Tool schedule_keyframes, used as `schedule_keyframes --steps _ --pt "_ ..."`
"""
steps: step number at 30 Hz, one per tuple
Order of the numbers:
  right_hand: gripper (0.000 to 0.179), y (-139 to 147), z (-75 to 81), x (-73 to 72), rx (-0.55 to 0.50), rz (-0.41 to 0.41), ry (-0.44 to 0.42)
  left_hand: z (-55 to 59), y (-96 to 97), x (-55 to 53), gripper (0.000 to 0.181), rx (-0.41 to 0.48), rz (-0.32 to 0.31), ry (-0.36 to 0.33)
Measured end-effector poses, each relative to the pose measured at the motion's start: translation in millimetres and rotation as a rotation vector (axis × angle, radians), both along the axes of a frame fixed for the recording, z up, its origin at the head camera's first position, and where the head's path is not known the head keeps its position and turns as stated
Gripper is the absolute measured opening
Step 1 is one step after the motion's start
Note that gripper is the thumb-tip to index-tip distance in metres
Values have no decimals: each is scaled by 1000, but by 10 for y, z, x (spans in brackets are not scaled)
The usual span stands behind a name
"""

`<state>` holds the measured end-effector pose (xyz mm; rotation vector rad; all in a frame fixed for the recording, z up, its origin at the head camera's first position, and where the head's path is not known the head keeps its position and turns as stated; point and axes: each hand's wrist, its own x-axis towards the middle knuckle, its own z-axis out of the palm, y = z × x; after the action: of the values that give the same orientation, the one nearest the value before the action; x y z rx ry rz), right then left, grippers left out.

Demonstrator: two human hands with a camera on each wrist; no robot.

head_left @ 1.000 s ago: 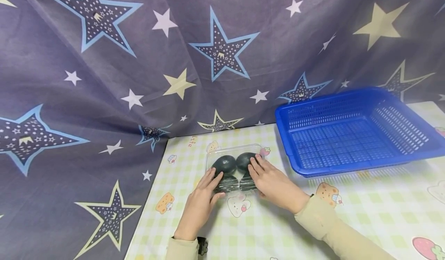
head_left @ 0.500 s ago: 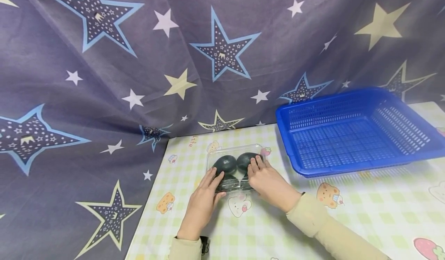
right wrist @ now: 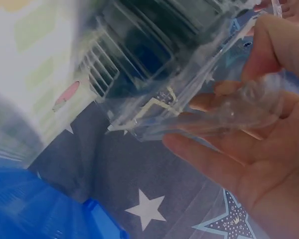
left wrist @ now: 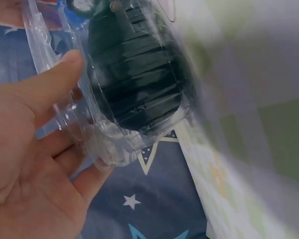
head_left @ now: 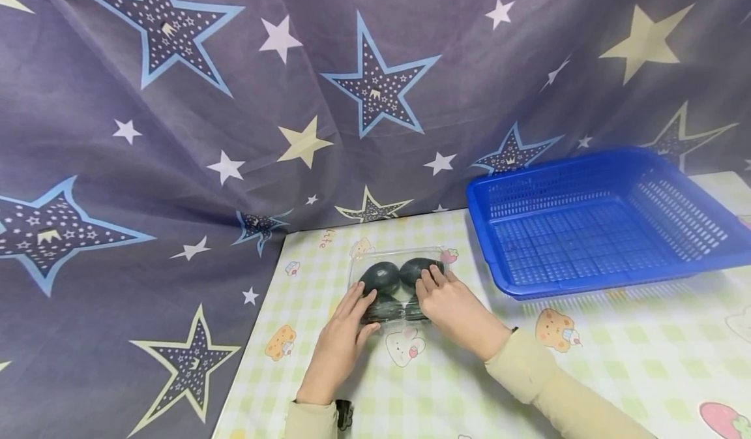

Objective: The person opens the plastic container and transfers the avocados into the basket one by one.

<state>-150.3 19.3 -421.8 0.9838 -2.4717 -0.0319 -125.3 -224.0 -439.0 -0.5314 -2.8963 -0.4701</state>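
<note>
A clear plastic box (head_left: 405,317) on the table holds several dark green, avocado-like fruits (head_left: 379,277). My left hand (head_left: 337,344) grips its left side, fingers along the top and thumb near the front rim. In the left wrist view, that thumb (left wrist: 72,59) touches the rim and ribbed plastic covers a fruit (left wrist: 132,74). At the right side my right hand (head_left: 454,305) has bent fingers over the top. The right wrist view shows its thumb (right wrist: 266,45) at the edge and its fingers partly behind the clear lid (right wrist: 229,114). The lid appears slightly apart from the base there.
A blue perforated basket (head_left: 577,237) stands to the right of the box, near the back of the table. The tablecloth (head_left: 463,400) is green-checked with cartoon prints. Behind it hangs a dark curtain (head_left: 381,158) with stars. The table's left edge lies left of my left hand.
My right hand has shifted slightly left, its fingers more bent over the box's right side. My left hand stays at its side, and the box and basket keep their places.
</note>
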Motion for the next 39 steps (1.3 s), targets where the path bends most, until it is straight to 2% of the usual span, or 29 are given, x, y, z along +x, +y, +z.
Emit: schedule_keyframes --steps 5,10,15,19,25,31,39 --pt "34 13 -43 -11 -22 -3 10 0 -43 -6 57 49 -6 -19" --pt "36 31 -54 -14 -50 -2 13 13 -58 -12 56 11 -29 -10" --pt "34 47 -75 -14 -84 7 4 11 -68 -20 54 -76 -52 43" --pt "34 57 -104 -5 -94 -8 1 20 -62 -27 52 -106 -74 92" --pt "37 47 -166 21 -91 -17 31 19 -71 -48 56 -108 -86 155" --pt "40 32 -203 38 -104 -33 47 55 -96 -63 57 -96 -85 157" --pt "47 31 -195 51 -101 -59 -50 185 -91 -103 54 -81 -49 146"
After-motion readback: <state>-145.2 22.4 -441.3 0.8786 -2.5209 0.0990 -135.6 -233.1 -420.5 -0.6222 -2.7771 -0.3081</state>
